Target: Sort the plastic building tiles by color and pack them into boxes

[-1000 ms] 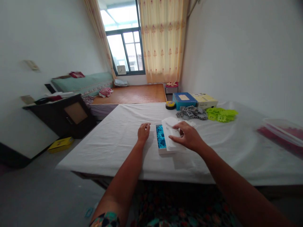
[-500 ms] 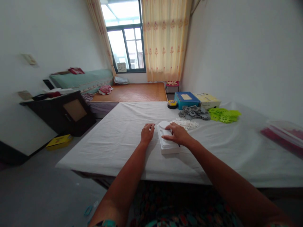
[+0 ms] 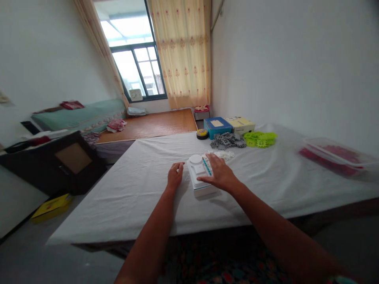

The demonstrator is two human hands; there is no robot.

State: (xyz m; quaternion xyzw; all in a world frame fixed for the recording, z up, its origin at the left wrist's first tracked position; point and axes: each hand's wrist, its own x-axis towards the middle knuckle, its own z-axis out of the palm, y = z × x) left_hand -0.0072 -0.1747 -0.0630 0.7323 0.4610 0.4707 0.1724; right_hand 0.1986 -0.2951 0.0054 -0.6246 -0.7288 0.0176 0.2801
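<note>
A white box [image 3: 205, 192] lies on the cloth-covered table, with a white moulded device [image 3: 199, 169], round at its far end, resting on top. Along the device's right side shows a thin teal stick [image 3: 206, 166], perhaps a pen. My right hand [image 3: 218, 172] is over the box's right side, thumb stretched out over the device and fingers apart from it; nothing shows in its grip. On the cloth just left of the box rests my left hand [image 3: 175, 174], fingers curled in and apart from the box. Its palm is hidden.
Behind the box lie white loops [image 3: 224, 155], grey pieces [image 3: 227, 140] and lime-green pieces [image 3: 260, 139]. A round black-and-yellow tin [image 3: 202, 134], a blue box [image 3: 218, 127] and a yellow box [image 3: 240, 125] stand farther back. A clear tub [image 3: 334, 156] with red contents is at right.
My right hand has spread wider and shifted toward the box's right side, uncovering the device and the teal stick. The left hand stays beside the box. The camera view has turned right and tilted.
</note>
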